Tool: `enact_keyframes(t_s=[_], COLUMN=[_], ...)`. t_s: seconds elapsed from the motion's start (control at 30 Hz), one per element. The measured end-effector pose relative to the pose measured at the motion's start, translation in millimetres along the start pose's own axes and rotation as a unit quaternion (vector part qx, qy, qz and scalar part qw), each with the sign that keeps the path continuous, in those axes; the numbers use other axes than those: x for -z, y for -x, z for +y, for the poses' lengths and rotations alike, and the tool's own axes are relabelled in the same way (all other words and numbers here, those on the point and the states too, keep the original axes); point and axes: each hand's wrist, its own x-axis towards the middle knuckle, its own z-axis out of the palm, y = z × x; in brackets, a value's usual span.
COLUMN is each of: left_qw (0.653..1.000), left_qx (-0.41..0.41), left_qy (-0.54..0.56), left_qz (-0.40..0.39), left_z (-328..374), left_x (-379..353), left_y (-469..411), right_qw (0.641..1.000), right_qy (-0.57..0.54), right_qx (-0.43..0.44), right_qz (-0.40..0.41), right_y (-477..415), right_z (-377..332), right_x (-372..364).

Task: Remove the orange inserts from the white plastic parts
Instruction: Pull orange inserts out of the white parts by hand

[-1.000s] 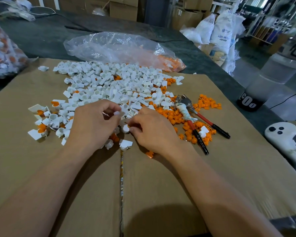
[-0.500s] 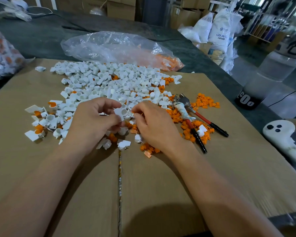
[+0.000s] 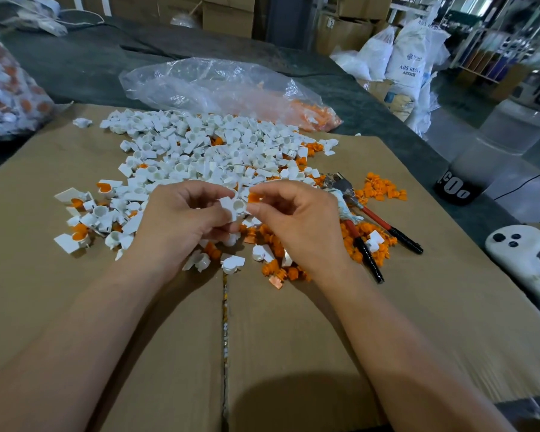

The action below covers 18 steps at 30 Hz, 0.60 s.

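Separation was the step in hand. The left hand (image 3: 181, 222) pinched a small white plastic part (image 3: 235, 207), tabbed with a round open socket, between thumb and curled fingers, raised just above the heap. The socket looked empty. Just beside its rim, the right hand (image 3: 296, 226) pinched a small orange plastic insert (image 3: 254, 198) between thumb and forefinger. Whether insert and part touched could not be told.

By my judgement the insert was out, so the next move called for two releases. The insert belonged on the orange heap to the right and the emptied part among the white ones. After that a filled part would be needed, probably from the filled white parts (image 3: 75, 238) lying left of the hands with orange seated in them.

At far left a bulging clear plastic bag of white and orange pieces (image 3: 7, 88) sat on a dark grey table covering (image 3: 75, 70). A flat brown cardboard sheet (image 3: 293, 338) bore the work. A broad heap of loose white plastic parts (image 3: 200, 151) lay across its middle. Behind that lay a crumpled clear plastic bag (image 3: 206, 85) with orange pieces at its right end. Right of the hands lay the scattered loose orange inserts (image 3: 382, 188), and red-and-black-handled pliers (image 3: 367, 255) lay across them. A white plastic handheld device with three dark buttons (image 3: 518, 247) lay near the right edge.

Beyond were stacked brown cardboard boxes (image 3: 228, 14) and white printed sacks (image 3: 409, 60).
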Motion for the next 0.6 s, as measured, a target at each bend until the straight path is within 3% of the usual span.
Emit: enact_keyframes(t_s=[0.2,0.47,0.6], left_qw=[1.0,0.999,0.997], left_qx=[-0.01,-0.036,-0.063], left_qy=[-0.012,-0.006,-0.054], left_qz=[-0.004,0.014,0.008], left_z=[1.2,1.4,-0.4], left_x=[-1.9,-4.2,-5.2], left_y=[0.2,2.5,3.8], right_qw=[1.0,0.995,0.99], right_qy=[-0.017,0.089,0.13], right_qx=[-0.002,0.044,0.057], right_qz=[-0.013,-0.009,-0.02], right_y=[1.4,1.2,2.5], right_z=[-0.5,0.8,-0.1], right_x=[-3.2,-4.0,-3.6])
